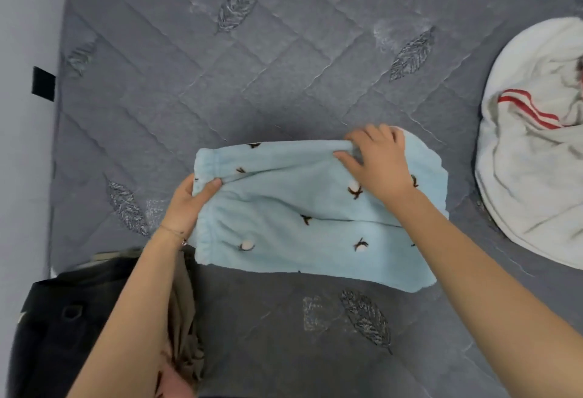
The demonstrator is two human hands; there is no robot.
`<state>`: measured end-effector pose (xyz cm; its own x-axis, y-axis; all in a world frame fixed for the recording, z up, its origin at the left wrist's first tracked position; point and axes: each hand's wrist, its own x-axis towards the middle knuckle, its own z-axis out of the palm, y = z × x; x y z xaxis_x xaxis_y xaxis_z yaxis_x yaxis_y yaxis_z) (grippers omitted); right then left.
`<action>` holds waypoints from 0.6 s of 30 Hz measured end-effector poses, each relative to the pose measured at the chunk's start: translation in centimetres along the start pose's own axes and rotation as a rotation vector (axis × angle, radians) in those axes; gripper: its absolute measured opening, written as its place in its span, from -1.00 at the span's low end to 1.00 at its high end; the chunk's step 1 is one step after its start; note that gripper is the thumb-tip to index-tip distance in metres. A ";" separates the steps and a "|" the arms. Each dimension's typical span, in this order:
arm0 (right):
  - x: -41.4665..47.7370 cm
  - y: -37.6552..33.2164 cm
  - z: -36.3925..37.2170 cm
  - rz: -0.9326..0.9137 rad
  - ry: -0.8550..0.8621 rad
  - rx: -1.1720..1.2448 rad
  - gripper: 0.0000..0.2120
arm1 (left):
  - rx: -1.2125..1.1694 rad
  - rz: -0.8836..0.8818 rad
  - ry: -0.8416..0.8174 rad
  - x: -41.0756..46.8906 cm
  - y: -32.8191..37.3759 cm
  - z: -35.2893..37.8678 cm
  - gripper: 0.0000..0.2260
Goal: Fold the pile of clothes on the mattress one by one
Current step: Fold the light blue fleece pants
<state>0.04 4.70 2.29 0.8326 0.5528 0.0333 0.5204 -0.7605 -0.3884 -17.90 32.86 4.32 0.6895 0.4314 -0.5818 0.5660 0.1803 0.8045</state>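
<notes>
Gripping a light blue fleece garment (299,195) at two points, a person works over a grey quilted mattress (252,82) stitched with leaf motifs. The left hand (189,205) holds the garment's left edge, thumb curled over the top of the cloth and fingers tucked beneath it. The right hand (378,161) pinches a raised fold near the far right corner, fingers bent over the bunched fabric.

No clear container shows. A black item (63,318) with a small loop on it sits at the near left corner of the mattress; whether it is a bag or a garment cannot be told, nor what it might hold. A beige cloth (184,318) lies crumpled just beside it, partly under the left forearm.

The blue garment lies near the middle of the mattress, close to the person, already doubled over on itself. Its long axis runs left to right across the view, dipping slightly nearer on the right. Two gathered, elastic-looking ends point left, one by the left hand's thumb and one below the wrist. Small brown-and-white cotton sprigs dot the fleece.

A rumpled white garment (536,176) with two red stripes (530,107) rests well apart at the right edge. A thin bracelet (172,232) circles the left wrist.
</notes>
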 end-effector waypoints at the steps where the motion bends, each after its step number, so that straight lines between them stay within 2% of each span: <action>1: -0.1 -0.5 0.5 0.031 -0.020 0.004 -0.63 | 0.040 0.003 0.055 0.6 -0.4 -0.7 -0.81; 4: -2.4 -0.5 0.9 0.153 -0.070 0.007 -0.46 | 0.237 0.055 0.197 1.1 -1.0 -1.1 -0.85; 8: -5.5 -0.2 2.3 0.250 -0.185 -0.079 -0.34 | 0.734 0.287 0.288 1.2 -1.1 -1.2 -0.52; 10: -6.3 0.8 2.3 0.287 -0.285 -0.147 -0.30 | 0.869 0.412 0.359 0.4 -1.5 0.5 -0.42; 14: -6.9 4.4 4.9 0.288 -0.443 -0.271 -0.28 | 1.085 0.359 0.229 0.3 -6.3 5.7 -0.33; 18: -5.6 3.7 4.9 0.255 -0.458 -0.208 -0.30 | 1.198 0.257 0.259 1.4 -7.1 4.9 -0.30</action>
<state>-3.62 0.42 -3.84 0.7937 0.3988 -0.4593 0.3782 -0.9149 -0.1408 -18.77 27.79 -2.79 0.8088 0.5203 -0.2740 0.5768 -0.7925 0.1979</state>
